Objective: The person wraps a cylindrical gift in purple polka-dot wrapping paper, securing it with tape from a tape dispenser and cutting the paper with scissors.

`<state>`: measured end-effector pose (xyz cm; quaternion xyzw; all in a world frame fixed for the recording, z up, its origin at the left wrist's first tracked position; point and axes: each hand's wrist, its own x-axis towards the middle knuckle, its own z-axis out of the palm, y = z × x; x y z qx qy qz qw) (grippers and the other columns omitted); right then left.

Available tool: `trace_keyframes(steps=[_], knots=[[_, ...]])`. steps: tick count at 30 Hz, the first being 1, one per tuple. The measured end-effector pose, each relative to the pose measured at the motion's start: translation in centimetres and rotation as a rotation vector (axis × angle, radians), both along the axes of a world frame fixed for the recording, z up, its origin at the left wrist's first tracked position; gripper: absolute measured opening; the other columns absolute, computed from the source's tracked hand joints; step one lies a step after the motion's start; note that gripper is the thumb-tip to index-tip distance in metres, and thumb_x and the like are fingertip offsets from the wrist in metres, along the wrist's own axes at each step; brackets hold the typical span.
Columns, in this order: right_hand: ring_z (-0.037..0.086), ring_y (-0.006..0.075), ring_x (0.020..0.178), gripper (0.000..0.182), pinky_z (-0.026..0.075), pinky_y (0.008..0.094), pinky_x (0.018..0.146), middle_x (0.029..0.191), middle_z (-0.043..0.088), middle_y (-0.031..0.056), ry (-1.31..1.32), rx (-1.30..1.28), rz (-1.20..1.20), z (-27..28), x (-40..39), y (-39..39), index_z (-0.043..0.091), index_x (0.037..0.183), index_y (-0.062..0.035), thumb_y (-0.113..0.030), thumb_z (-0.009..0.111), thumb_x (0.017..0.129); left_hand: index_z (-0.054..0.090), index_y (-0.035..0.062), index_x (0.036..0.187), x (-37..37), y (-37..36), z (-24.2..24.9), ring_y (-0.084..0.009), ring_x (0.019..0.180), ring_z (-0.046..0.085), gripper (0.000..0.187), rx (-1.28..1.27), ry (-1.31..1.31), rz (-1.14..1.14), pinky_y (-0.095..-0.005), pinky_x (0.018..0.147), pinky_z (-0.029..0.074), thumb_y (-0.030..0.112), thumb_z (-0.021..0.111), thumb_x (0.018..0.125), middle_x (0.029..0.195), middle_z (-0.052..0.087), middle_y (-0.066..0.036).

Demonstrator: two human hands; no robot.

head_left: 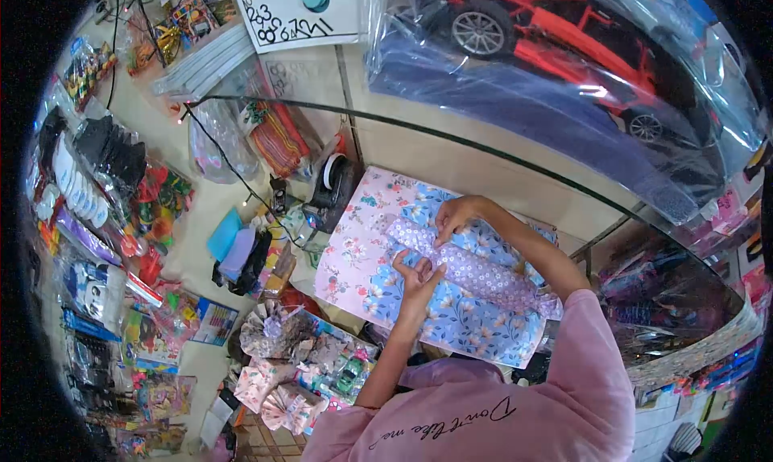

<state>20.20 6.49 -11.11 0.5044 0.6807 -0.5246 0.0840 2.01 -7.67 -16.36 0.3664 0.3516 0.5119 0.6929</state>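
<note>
A long package in purple floral wrapping lies at a slant across blue and pink floral paper sheets. Near its upper left end, my left hand touches the wrapping, palm up, with thumb and fingers apart. My right hand comes in from the right, just above the left one. Its fingers are curled, with the index finger bent down onto the purple wrapping, which it seems to pinch. The far end of the package looks gathered, close to my right sleeve.
A glass edge crosses beyond the paper. Behind it, a red toy car sits in clear plastic. A tape roll is left of the sheets. Wrapped gifts with bows lie at lower left, and packaged toys fill the far left.
</note>
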Motion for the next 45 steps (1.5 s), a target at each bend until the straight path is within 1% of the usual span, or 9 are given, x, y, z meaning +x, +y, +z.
trace_keyframes(steps=[9,17,20,23,26,30,33,36,45], knots=[[0.048,0.0079,0.052,0.032,0.036,0.0242,0.047,0.060,0.061,0.0002,0.053,0.239,0.005,0.8,-0.5,-1.8,0.073,0.080,-0.0081,-0.036,0.078,0.066,0.014,0.0170,0.123,0.2,-0.5,0.3,-0.0192,0.104,0.044,0.074,0.022,0.012,0.068,-0.0301,0.093,0.038,-0.004,0.068,0.076,0.108,0.043,-0.016],[0.057,0.0098,0.062,0.025,0.044,0.0276,0.059,0.068,0.067,0.0057,0.131,0.442,0.069,-1.9,-0.1,-1.9,0.072,0.080,-0.0067,-0.029,0.074,0.069,0.013,0.0190,0.126,0.4,-1.0,0.2,-0.0284,0.121,0.034,0.072,0.040,0.002,0.069,-0.0351,0.101,0.029,-0.002,0.064,0.080,0.126,0.034,-0.029],[0.059,0.0168,0.079,0.023,0.045,0.0301,0.072,0.082,0.067,0.0118,0.183,0.356,-0.001,-0.5,-0.5,-3.3,0.072,0.082,-0.0064,-0.028,0.071,0.073,0.015,0.0156,0.124,0.3,-1.5,1.1,-0.0266,0.118,0.038,0.071,0.031,-0.019,0.115,-0.0336,0.100,0.029,-0.003,0.065,0.078,0.122,0.038,-0.027],[0.050,0.0273,0.105,0.030,0.038,0.0352,0.090,0.106,0.058,0.0188,0.226,0.478,0.001,2.0,-1.6,-5.8,0.068,0.093,-0.0046,-0.030,0.068,0.076,0.014,0.0149,0.125,0.3,-2.1,2.4,-0.0283,0.121,0.036,0.070,0.050,-0.022,0.178,-0.0345,0.102,0.026,-0.005,0.064,0.079,0.124,0.037,-0.028],[0.035,0.0352,0.119,0.041,0.029,0.0406,0.100,0.122,0.044,0.0211,0.286,0.640,0.048,4.4,-3.2,-9.5,0.060,0.105,-0.0022,-0.032,0.068,0.077,0.014,0.0147,0.125,0.4,-2.4,2.5,-0.0281,0.122,0.035,0.069,0.157,0.043,0.282,-0.0356,0.102,0.024,-0.006,0.062,0.079,0.125,0.036,-0.029],[0.039,0.0340,0.117,0.046,0.031,0.0401,0.099,0.119,0.046,0.0198,0.248,0.832,-0.114,4.9,-4.9,-11.7,0.056,0.103,0.0011,-0.032,0.070,0.075,0.012,0.0162,0.125,0.1,-2.3,2.3,-0.0256,0.120,0.036,0.069,0.282,0.115,0.294,-0.0354,0.101,0.025,-0.008,0.059,0.080,0.128,0.036,-0.031],[0.051,0.0320,0.098,0.044,0.040,0.0387,0.089,0.098,0.054,0.0165,0.373,1.006,-0.207,3.5,-5.7,-11.8,0.056,0.099,0.0016,-0.030,0.070,0.071,0.014,0.0134,0.120,0.4,-2.5,3.3,-0.0264,0.122,0.035,0.065,0.332,0.043,0.318,-0.0362,0.103,0.023,-0.009,0.058,0.079,0.121,0.041,-0.028],[0.054,0.0337,0.092,0.039,0.043,0.0399,0.084,0.095,0.055,0.0176,0.346,1.002,-0.367,3.9,-7.0,-13.2,0.056,0.097,0.0011,-0.024,0.068,0.070,0.015,0.0125,0.113,0.6,-2.5,2.7,-0.0256,0.122,0.034,0.058,0.347,-0.030,0.348,-0.0364,0.103,0.022,-0.010,0.057,0.079,0.118,0.043,-0.025],[0.053,0.0337,0.090,0.029,0.044,0.0401,0.080,0.091,0.054,0.0176,-0.048,1.241,-0.192,5.5,-11.6,-14.7,0.055,0.088,0.0040,-0.011,0.064,0.065,0.013,0.0094,0.122,-0.3,-4.2,0.5,-0.0179,0.114,0.041,0.052,0.192,-0.170,0.399,-0.0330,0.099,0.031,0.003,0.052,0.088,0.127,0.041,-0.014]])
